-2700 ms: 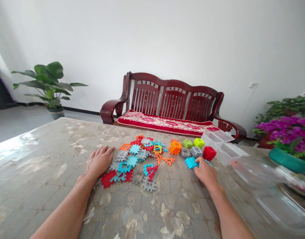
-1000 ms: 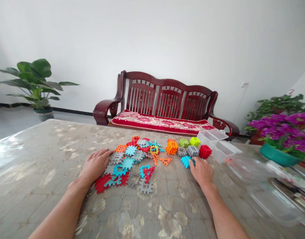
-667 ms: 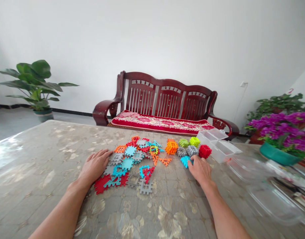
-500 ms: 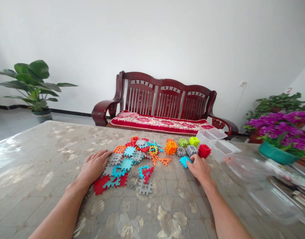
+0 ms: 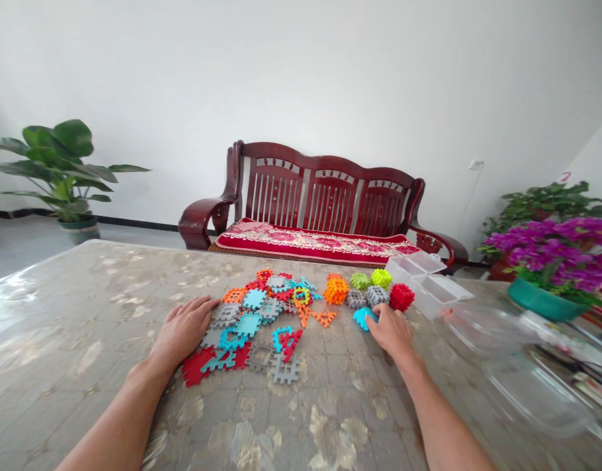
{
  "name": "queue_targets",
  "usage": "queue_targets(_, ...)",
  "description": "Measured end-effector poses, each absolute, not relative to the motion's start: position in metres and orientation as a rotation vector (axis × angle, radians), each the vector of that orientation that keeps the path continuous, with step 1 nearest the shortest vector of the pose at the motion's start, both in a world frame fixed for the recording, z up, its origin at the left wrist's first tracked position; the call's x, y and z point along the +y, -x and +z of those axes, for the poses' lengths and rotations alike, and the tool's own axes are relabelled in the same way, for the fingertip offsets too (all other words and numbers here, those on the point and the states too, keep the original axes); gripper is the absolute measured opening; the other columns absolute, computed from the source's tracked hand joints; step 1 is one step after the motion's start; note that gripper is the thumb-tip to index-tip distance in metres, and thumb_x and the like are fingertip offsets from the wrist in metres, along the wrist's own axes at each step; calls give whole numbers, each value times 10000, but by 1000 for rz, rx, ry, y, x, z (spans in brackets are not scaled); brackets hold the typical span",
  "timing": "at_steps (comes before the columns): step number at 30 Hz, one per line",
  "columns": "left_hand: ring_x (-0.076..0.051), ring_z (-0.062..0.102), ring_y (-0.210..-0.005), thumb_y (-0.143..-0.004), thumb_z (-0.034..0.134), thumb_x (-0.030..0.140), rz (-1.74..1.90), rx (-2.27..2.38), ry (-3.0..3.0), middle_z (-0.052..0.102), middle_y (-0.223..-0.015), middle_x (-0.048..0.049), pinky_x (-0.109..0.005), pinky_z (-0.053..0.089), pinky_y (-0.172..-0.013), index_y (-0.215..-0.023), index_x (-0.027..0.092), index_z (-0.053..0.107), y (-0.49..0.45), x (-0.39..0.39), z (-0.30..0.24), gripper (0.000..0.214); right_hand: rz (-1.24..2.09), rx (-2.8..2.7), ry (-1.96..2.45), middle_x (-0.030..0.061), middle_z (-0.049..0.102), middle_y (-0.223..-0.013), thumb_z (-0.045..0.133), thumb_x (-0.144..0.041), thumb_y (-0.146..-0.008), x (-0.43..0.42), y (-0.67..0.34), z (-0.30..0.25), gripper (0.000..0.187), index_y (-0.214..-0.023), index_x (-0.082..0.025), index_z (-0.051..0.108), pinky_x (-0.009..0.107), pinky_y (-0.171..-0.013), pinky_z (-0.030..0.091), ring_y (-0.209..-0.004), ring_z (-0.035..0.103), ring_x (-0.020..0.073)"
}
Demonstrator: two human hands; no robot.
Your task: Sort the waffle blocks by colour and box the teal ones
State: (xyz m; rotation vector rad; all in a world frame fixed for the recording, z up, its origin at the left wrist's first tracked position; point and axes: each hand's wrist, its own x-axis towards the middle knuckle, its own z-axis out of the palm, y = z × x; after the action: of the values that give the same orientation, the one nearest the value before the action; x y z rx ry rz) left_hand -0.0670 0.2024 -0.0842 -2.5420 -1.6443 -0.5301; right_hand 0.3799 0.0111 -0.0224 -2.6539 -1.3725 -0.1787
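Blue block (image 5: 362,318) on table (image 5: 330,399), nr grey blocks (image 5: 377,295), is touched by R hand (image 5: 392,329), fingers part-curled, grip can't be told; positioning's prob. in hand, firm pinch needed for any lift, w/ nothing visibly held by flat, loosely spread L hand (image 5: 182,332).

The left hand (image 5: 183,330) lies flat on the counter (image 5: 109,340), left of the tiles (image 5: 249,323); right of them, the right hand (image 5: 395,332) touches a blue stack (image 5: 362,318).
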Motion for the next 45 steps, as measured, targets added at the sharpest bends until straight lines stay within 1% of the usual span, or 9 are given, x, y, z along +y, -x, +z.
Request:
queue_targets(4,-250,564,-1304,-966,276,348,-492,-1652,2552,610,-1424,-62,-443,400,-1123,-1338,288,629,66,202,-82,516,-83,-1280,2625,85,728,-1134,576,-397,-853,14,-384,-23,361,-1150,-212,661,341,-866,450,-1074,638,270)
queue_targets(9,-265,580,-1282,-961,267,335,-496,-1634,2561,614,-1416,-85,-451,413,-1111,-1338,255,630,66,200,-79,529,-2,-1242,2539,77,726,-1183,636,-388,-798,16,-389,-29,424,-1171,-189,653,306,-863,460,-1091,652,249)
queue_targets(15,-252,577,-1286,-964,262,335,-500,-1622,2555,618,-1412,-77,-433,405,-1118,-1335,262,629,66,201,-80,527,-1,-1230,2506,57,731,-1173,640,-363,-796,15,-389,-30,463,-1221,-180,622,314,-885,458,-1088,649,254)
queue_targets(18,-241,576,-1289,-965,264,339,-468,-1630,2549,613,-1420,-66,-413,400,-1122,-1343,270,620,67,202,-81,524,-46,-1280,2522,80,713,-1221,611,-388,-828,13,-387,-27,470,-1244,-170,617,335,-919,449,-1124,630,271)
queue_targets(23,-265,581,-1280,-960,273,331,-490,-1630,2572,610,-1421,-81,-448,414,-1109,-1346,258,621,67,202,-81,524,-69,-1363,2562,98,696,-1262,558,-389,-860,13,-385,-27,481,-1286,-170,600,367,-934,446,-1153,617,290)
queue_targets(32,-273,592,-1267,-953,300,339,-547,-1628,2570,626,-1401,-76,-456,420,-1103,-1325,269,642,68,202,-82,510,-40,-1246,2517,70,716,-1203,653,-374,-767,15,-387,-25,579,-1313,-195,586,334,-883,453,-1087,636,274)
queue_targets(39,-277,590,-1270,-954,283,328,-535,-1619,2583,624,-1401,-92,-464,417,-1106,-1328,247,638,68,202,-81,522,-251,-1373,2487,105,685,-1189,675,-358,-767,7,-365,-24,524,-1255,-181,609,337,-937,412,-1108,604,278)
queue_targets(42,-270,597,-1264,-955,293,337,-533,-1628,2573,630,-1396,-79,-448,421,-1105,-1320,264,645,67,202,-80,513,-264,-1429,2533,135,664,-1203,680,-370,-781,6,-358,-26,548,-1280,-161,589,347,-952,409,-1133,593,289)
queue_targets(45,-270,593,-1269,-963,279,344,-532,-1621,2571,626,-1402,-81,-451,420,-1107,-1318,263,648,67,202,-80,518,-241,-1458,2579,160,662,-1217,627,-313,-835,7,-358,-30,532,-1329,-133,548,334,-930,420,-1123,612,282)
